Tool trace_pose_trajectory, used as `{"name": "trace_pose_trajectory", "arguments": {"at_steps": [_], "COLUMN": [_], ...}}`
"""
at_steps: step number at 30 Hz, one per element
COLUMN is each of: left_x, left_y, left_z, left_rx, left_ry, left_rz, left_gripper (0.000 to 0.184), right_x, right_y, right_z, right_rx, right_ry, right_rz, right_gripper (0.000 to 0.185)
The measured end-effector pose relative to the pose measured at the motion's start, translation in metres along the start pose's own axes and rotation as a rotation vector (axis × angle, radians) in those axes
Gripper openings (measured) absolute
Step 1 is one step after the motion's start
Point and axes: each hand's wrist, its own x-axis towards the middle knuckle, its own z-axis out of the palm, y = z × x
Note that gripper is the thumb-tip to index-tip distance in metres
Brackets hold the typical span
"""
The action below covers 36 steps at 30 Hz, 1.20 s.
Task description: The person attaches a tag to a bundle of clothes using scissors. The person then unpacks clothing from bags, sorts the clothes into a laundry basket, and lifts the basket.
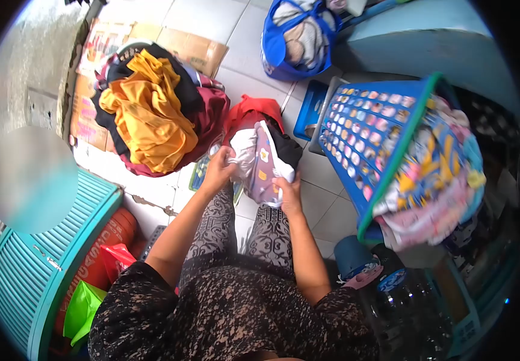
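A bunched white and mauve printed cloth [264, 162] hangs between my two hands, above my knees. My left hand [221, 168] pinches its white part at the left side. My right hand [288, 191] grips its lower right edge, with the fingers partly behind the fabric. Just beyond the cloth lie a red cloth [254, 110] and a black cloth [288, 148], both partly hidden by it. To the left, a large heap holds a yellow garment [148, 114] on top of black and maroon ones.
At the right, a blue basket [362, 129] with a green rim overflows with clothes. A blue bag [278, 57] of clothes stands at the top. Cardboard [197, 51] lies under the heap. A teal louvred door [49, 253] is at the lower left, large bottles [404, 307] at the lower right.
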Motion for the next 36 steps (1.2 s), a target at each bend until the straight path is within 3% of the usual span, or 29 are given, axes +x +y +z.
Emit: {"name": "trace_pose_trajectory", "arguments": {"at_steps": [4, 8, 11, 15, 16, 17, 20, 21, 23, 24, 27, 29, 31, 33, 36], "left_x": [-0.047, -0.093, -0.13, -0.164, -0.165, -0.162, -0.12, -0.081, -0.032, -0.032, -0.027, -0.037, -0.028, -0.041, -0.065], "left_y": [0.092, 0.215, 0.301, 0.397, 0.411, 0.421, 0.417, 0.394, 0.347, 0.338, 0.31, 0.312, 0.306, 0.316, 0.326], "left_z": [-0.028, -0.034, -0.009, 0.054, 0.073, 0.094, 0.168, 0.197, 0.222, 0.223, 0.218, 0.206, 0.198, 0.182, 0.151], "left_rx": [-0.465, -0.464, -0.578, -0.294, -0.29, -0.369, -0.387, -0.246, 0.047, 0.006, -0.062, -0.071, -0.182, -0.269, -0.4], "left_ry": [-0.15, -0.311, -0.518, -0.694, -0.746, -0.854, -0.94, -0.842, -0.456, -0.444, -0.496, -0.498, -0.508, -0.481, -0.616], "left_rz": [0.056, 0.249, 0.404, 0.786, 0.848, 0.782, 0.666, 0.672, 0.592, 0.553, 0.498, 0.437, 0.438, 0.393, 0.382], "left_gripper": [0.024, 0.024, 0.025, 0.021, 0.021, 0.023, 0.022, 0.031, 0.037, 0.037, 0.035, 0.034, 0.033, 0.032, 0.041], "right_x": [-0.074, -0.164, -0.244, -0.332, -0.357, -0.373, -0.371, -0.334, -0.28, -0.266, -0.234, -0.239, -0.269, -0.3, -0.352], "right_y": [-0.082, -0.18, -0.24, -0.324, -0.347, -0.364, -0.392, -0.403, -0.404, -0.399, -0.407, -0.425, -0.449, -0.472, -0.47], "right_z": [0.004, 0.02, -0.015, -0.069, -0.058, -0.051, -0.067, -0.101, -0.117, -0.12, -0.171, -0.198, -0.191, -0.18, -0.081], "right_rx": [0.116, 0.367, 0.254, 0.229, 0.268, 0.303, 0.147, -0.063, -0.393, -0.244, -0.047, 0.025, -0.099, -0.316, -0.461], "right_ry": [-0.037, 0.014, 0.202, 0.541, 0.398, 0.254, 0.202, 0.388, 0.609, 0.397, 0.593, 0.63, 0.786, 0.688, 0.484], "right_rz": [-0.06, -0.27, -0.418, -0.842, -0.905, -0.959, -0.951, -0.951, -0.907, -0.953, -0.951, -1.041, -1.171, -1.329, -1.481], "right_gripper": [0.039, 0.034, 0.03, 0.034, 0.04, 0.046, 0.061, 0.07, 0.064, 0.066, 0.082, 0.061, 0.052, 0.073, 0.053]}}
